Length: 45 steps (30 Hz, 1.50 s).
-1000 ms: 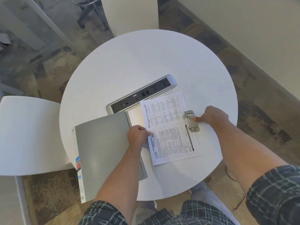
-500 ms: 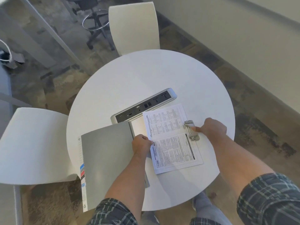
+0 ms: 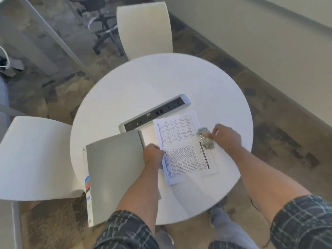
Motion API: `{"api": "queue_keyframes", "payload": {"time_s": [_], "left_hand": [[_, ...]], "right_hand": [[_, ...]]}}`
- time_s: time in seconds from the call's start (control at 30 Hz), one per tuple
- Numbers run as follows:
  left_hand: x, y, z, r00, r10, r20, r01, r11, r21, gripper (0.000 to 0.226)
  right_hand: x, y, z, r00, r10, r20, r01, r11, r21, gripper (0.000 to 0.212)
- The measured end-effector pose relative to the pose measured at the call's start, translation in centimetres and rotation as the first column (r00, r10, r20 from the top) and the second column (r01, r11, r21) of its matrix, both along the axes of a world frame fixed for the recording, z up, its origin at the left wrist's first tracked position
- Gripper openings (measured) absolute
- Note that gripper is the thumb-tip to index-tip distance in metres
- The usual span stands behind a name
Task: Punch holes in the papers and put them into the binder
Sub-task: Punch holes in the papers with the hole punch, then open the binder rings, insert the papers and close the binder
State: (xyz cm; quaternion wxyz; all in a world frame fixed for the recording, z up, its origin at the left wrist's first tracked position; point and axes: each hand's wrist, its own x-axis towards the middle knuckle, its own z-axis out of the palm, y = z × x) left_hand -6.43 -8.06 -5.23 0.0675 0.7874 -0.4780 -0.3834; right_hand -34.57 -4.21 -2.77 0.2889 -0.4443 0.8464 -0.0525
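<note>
On the round table [image 3: 143, 90], the left hand [image 3: 152, 155] pinches the papers [image 3: 185, 146]; the right hand [image 3: 226, 137] grips the hole punch [image 3: 205, 138] at the papers' right edge.

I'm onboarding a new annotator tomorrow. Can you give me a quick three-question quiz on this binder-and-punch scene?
1. True or false: the hole punch sits at the papers' right edge.
2. Which hand is at the papers' left edge, beside the grey binder? A) left hand B) right hand C) neither
3. Fill in: the long silver unit behind the papers on the round table is a ____ strip.

Key: 1 true. 2 A; the fingers curl at the edge. 3 power or socket; the right hand is at the punch, though blur hides its exact grip.
</note>
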Motion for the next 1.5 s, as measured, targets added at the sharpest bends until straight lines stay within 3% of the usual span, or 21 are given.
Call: {"api": "queue_keyframes", "payload": {"time_s": [0.1,0.17,0.43,0.67,0.93,1.03,1.1,1.17,1.23,1.37,1.5], "left_hand": [[0.0,0.1,-0.1,1.000,-0.013,0.021,0.014,0.999,-0.031,0.015],[0.0,0.1,-0.2,1.000,-0.001,0.018,0.002,0.999,-0.042,0.014],[0.0,0.1,-0.5,1.000,0.010,-0.004,-0.010,0.998,-0.059,0.016],[0.1,0.2,-0.5,1.000,0.015,-0.018,-0.016,0.998,-0.064,0.017],[0.3,0.2,-0.3,1.000,-0.005,-0.027,0.004,0.998,-0.055,0.017],[0.2,0.3,-0.1,0.999,-0.003,-0.045,0.000,0.999,-0.048,0.019],[-0.1,0.5,0.0,0.997,-0.003,-0.077,-0.001,0.999,-0.047,0.021],[-0.6,0.7,0.1,0.993,-0.015,-0.114,0.009,0.999,-0.053,0.024],[-1.3,1.0,0.2,0.987,-0.022,-0.159,0.012,0.998,-0.068,0.026],[-2.2,1.2,0.5,0.974,-0.078,-0.213,0.054,0.992,-0.117,0.016],[-0.6,1.6,1.7,0.979,-0.139,-0.146,0.106,0.972,-0.209,0.009]], "right_hand": [[0.3,1.6,-0.3,0.992,-0.059,0.112,0.070,0.992,-0.102,0.032],[0.7,2.2,-0.7,0.983,-0.057,0.173,0.078,0.991,-0.112,0.029],[-0.2,1.7,-1.9,0.856,-0.314,0.411,0.378,0.922,-0.083,0.019],[-3.6,2.1,-2.3,0.884,-0.358,0.300,0.406,0.907,-0.113,0.016],[-4.9,2.3,-1.8,0.868,-0.483,0.117,0.495,0.862,-0.111,0.031],[-2.3,2.9,-0.7,0.929,-0.369,-0.041,0.342,0.894,-0.290,0.038],[0.1,3.3,-0.6,0.992,-0.124,-0.013,0.110,0.922,-0.372,0.032],[2.6,3.7,-1.0,0.986,0.164,0.021,-0.145,0.922,-0.358,0.029],[4.8,4.1,-1.3,0.926,0.379,-0.003,-0.367,0.895,-0.252,0.037],[6.8,4.3,-2.0,0.896,0.443,-0.010,-0.442,0.893,-0.089,0.048],[6.9,4.0,-2.2,0.882,0.464,-0.081,-0.469,0.881,-0.062,0.044]]}}
